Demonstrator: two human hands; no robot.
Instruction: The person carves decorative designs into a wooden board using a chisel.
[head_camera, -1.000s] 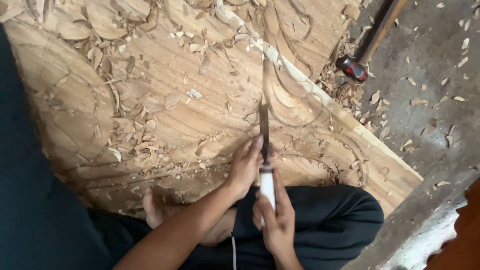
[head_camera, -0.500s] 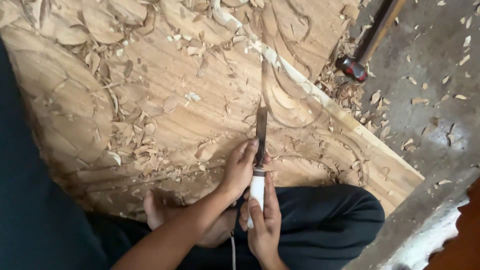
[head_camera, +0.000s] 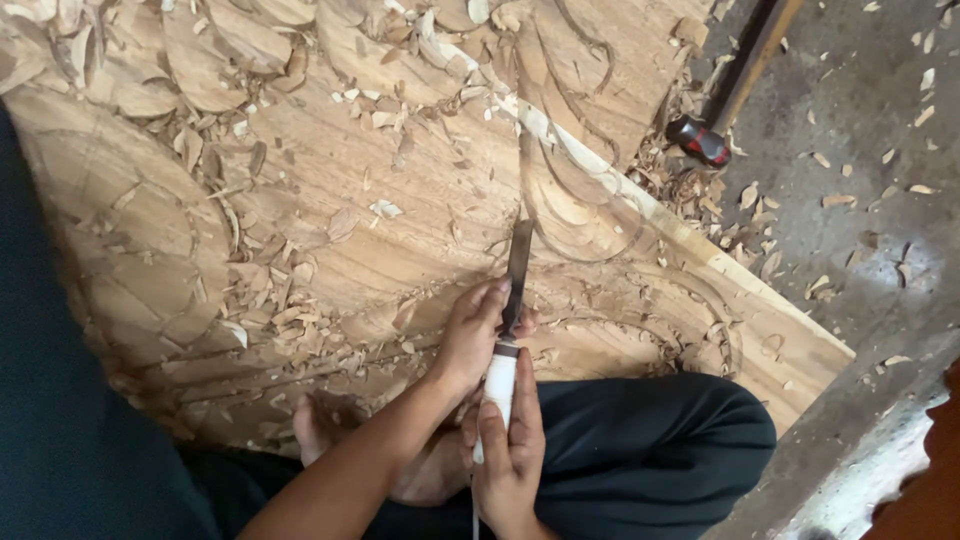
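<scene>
A large carved wood panel (head_camera: 330, 200) is seen lying flat on the concrete floor (head_camera: 860, 150), filling most of the view; its right edge runs diagonally from upper middle to lower right. Leaf and scroll forms are cut into its surface, with a deep curved groove (head_camera: 570, 215) near that right edge.

Dark-trousered legs (head_camera: 640, 450) are folded at the panel's near edge, and a bare foot (head_camera: 325, 425) rests against the wood.

A hammer (head_camera: 725, 95) with a red and black grip is noted on the floor just beyond the panel's right edge, well apart from both hands.

Loose chips (head_camera: 270, 290) are scattered thickly over the panel's left half and piled along the right edge.

The left hand (head_camera: 475, 330) is closed around the dark steel of a chisel (head_camera: 515, 290), low on the blade, steadying it against the wood. The right hand (head_camera: 510, 440) is clenched around the white handle directly behind, nearer the body.

The chisel's long axis runs almost straight away from the body, toward the panel's far edge, tilted slightly right. Its tip meets the wood at the lower end of the curved groove, ahead of the left hand. The left hand is the nearer to the cutting edge; the right sits at the butt end. Whether the edge is biting or merely resting cannot be told.
</scene>
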